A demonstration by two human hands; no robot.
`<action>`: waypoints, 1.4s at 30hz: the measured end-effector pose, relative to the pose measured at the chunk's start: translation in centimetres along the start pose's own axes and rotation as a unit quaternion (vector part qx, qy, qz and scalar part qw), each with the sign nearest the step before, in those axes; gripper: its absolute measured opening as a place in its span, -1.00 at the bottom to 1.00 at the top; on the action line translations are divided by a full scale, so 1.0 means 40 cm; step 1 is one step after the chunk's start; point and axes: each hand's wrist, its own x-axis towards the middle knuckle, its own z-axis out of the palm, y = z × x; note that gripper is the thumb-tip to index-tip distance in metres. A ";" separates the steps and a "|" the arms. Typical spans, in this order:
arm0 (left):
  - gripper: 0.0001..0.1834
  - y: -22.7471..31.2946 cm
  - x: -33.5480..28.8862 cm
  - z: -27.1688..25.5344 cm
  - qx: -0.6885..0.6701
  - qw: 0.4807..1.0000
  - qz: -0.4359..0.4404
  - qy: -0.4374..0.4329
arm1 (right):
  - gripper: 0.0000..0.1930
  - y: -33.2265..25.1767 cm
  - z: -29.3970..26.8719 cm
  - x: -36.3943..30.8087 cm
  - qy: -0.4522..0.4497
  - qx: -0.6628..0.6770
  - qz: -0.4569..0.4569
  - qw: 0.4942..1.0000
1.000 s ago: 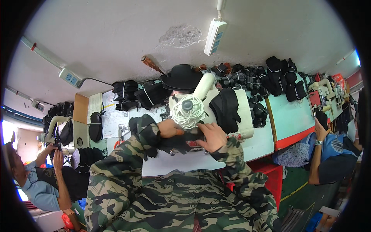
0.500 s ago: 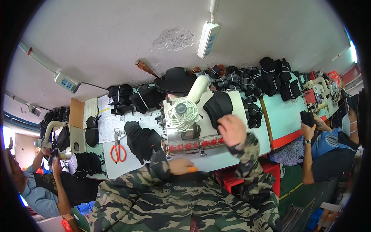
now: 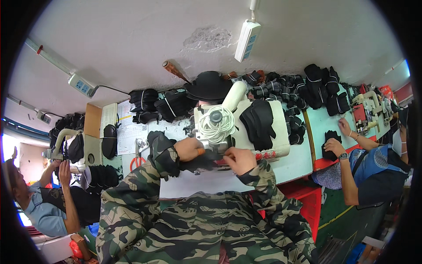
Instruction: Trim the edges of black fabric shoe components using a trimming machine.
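Under the sewing machine [image 3: 228,127], both hands (left [image 3: 190,149], right [image 3: 239,159]) grip black fabric [image 3: 203,163].

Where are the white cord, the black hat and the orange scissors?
White cord [image 3: 215,125], head view: middle of the coil.
Black hat [image 3: 209,86], head view: its crown.
Orange scissors [image 3: 137,162], head view: the handles.

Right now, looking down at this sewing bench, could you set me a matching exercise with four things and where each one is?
Things:
1. coil of white cord
2. red-handled scissors
3. black hat
4. white power strip

Places:
A. on the wall above the bench
B. on top of the sewing machine
C. at the back of the bench, by the wall
D. left of the person's left arm

Pairs: 1-B, 2-D, 3-C, 4-A
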 end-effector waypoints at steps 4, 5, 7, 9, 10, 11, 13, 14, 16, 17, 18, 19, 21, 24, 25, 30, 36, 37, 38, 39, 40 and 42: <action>-0.67 -0.085 0.046 0.039 0.018 0.989 0.093 0.116 | -0.80 -0.009 -0.031 0.029 -0.006 0.014 -0.012 1.000; -0.67 -0.080 0.049 0.035 0.018 0.988 0.101 0.112 | -0.78 -0.009 -0.036 0.033 0.010 -0.027 -0.052 0.998; -0.67 -0.065 0.054 0.033 0.018 0.988 0.111 0.108 | -0.75 -0.012 -0.040 0.038 0.026 -0.069 -0.089 0.993; -0.64 -0.020 0.049 0.031 0.004 0.981 0.134 0.137 | -0.72 -0.022 -0.037 0.047 0.074 -0.127 -0.113 0.983; -0.64 -0.006 0.055 0.030 0.004 0.981 0.136 0.138 | -0.72 -0.021 -0.042 0.050 0.076 -0.128 -0.113 0.982; -0.62 0.006 0.061 0.031 0.010 0.981 0.134 0.142 | -0.73 -0.019 -0.047 0.053 0.063 -0.142 -0.109 0.982; -0.56 0.026 0.046 0.017 0.016 0.978 0.152 0.145 | -0.74 -0.017 -0.063 0.059 0.051 -0.156 -0.105 0.981; -0.56 0.006 0.055 0.022 0.017 0.978 0.152 0.145 | -0.74 -0.016 -0.080 0.062 0.023 -0.160 -0.094 0.982; -0.60 -0.049 0.080 0.037 -0.018 0.980 0.164 0.114 | -0.76 -0.020 -0.142 0.062 0.021 -0.199 -0.090 0.976; -0.67 -0.063 0.071 0.026 -0.050 0.983 0.164 0.063 | -0.78 -0.024 -0.176 0.059 0.106 -0.199 -0.122 0.967; -0.67 -0.039 0.048 -0.001 -0.050 0.983 0.162 0.063 | -0.81 -0.049 -0.231 0.050 0.190 -0.168 -0.143 0.957; -0.70 0.005 0.008 -0.043 -0.064 0.992 0.105 -0.008 | -0.83 -0.075 -0.283 0.041 0.278 -0.166 -0.174 0.930; -0.72 -0.010 0.005 -0.040 -0.093 0.993 0.069 -0.034 | -0.83 -0.055 -0.306 0.041 0.266 -0.207 -0.168 0.926; -0.71 -0.049 0.021 -0.002 -0.059 0.996 0.065 0.014 | -0.83 -0.023 -0.222 0.023 0.170 -0.192 -0.147 0.955; -0.70 -0.071 0.039 0.012 -0.071 0.992 0.088 0.049 | -0.82 -0.030 -0.203 0.019 0.148 -0.165 -0.152 0.963; -0.68 -0.075 0.077 0.050 -0.006 0.985 0.127 0.118 | -0.73 -0.013 -0.071 0.027 0.052 -0.097 -0.127 0.986; -0.48 0.041 0.052 -0.014 -0.053 0.994 0.093 0.038 | -0.65 -0.009 -0.094 0.038 0.064 -0.167 -0.123 0.976; -0.50 0.010 0.055 0.007 -0.014 0.958 0.227 0.172 | -0.66 -0.024 -0.123 0.040 0.050 -0.166 -0.111 0.979; -0.50 0.027 0.045 0.003 -0.015 0.958 0.230 0.170 | -0.73 -0.040 -0.168 0.035 0.092 -0.166 -0.139 0.972; -0.48 0.042 0.032 -0.003 -0.012 0.966 0.204 0.157 | -0.78 -0.062 -0.217 0.026 0.155 -0.154 -0.152 0.964; -0.46 0.052 0.026 -0.006 -0.010 0.973 0.179 0.143 | -0.81 -0.087 -0.263 0.018 0.218 -0.143 -0.164 0.951; -0.58 0.041 0.006 0.018 -0.018 0.958 0.197 0.208 | -0.85 -0.125 -0.320 0.013 0.333 -0.134 -0.201 0.912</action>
